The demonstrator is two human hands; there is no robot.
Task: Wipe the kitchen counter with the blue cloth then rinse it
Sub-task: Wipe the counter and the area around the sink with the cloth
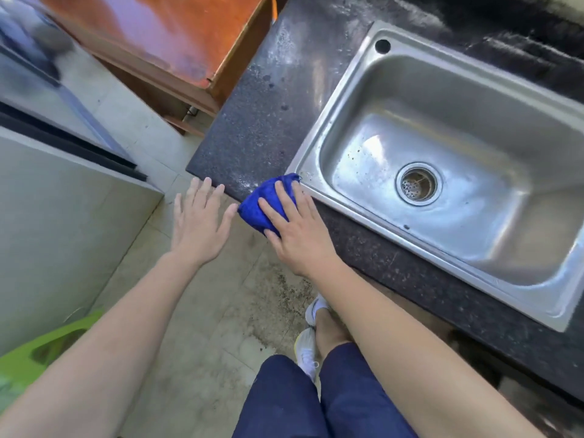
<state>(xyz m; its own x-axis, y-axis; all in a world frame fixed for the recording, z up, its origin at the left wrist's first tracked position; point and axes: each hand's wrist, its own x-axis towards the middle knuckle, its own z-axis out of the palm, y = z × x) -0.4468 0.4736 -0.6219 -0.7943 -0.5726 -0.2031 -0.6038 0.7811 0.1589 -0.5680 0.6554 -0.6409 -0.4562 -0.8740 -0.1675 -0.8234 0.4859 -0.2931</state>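
A: Where is the blue cloth point(256, 210) now?

B: Bunched on the near left corner of the dark counter point(262, 115), just beside the near left corner of the sink point(410, 90). The right hand point(292, 229) presses on it, fingers straight and a little apart, laid flat over the top and not curled round it.

A: And the left hand point(199, 216)?

B: It holds nothing. Its fingers are spread, and it hovers over the floor point(196, 311) just off the counter's edge, left of the cloth. I cannot tell whether the thumb tip touches the cloth.

A: How would you do the wiping well?

B: I'd press with the whole palm so the bunch doesn't roll, and run overlapping strokes up the strip left of the sink, where pale smears show. At the corner I'd sweep toward the sink and not off the edge, so crumbs don't land on the floor. Opening the cloth out would cover more with each pass.

A: What can't you make out?

B: No tap is in view, only a round hole point(382, 45) in the sink's far left corner, so where the rinsing water comes from is unclear. The far counter is blurred and glary, the stretch right of the sink is cut off, and what lies under the cloth is hidden.
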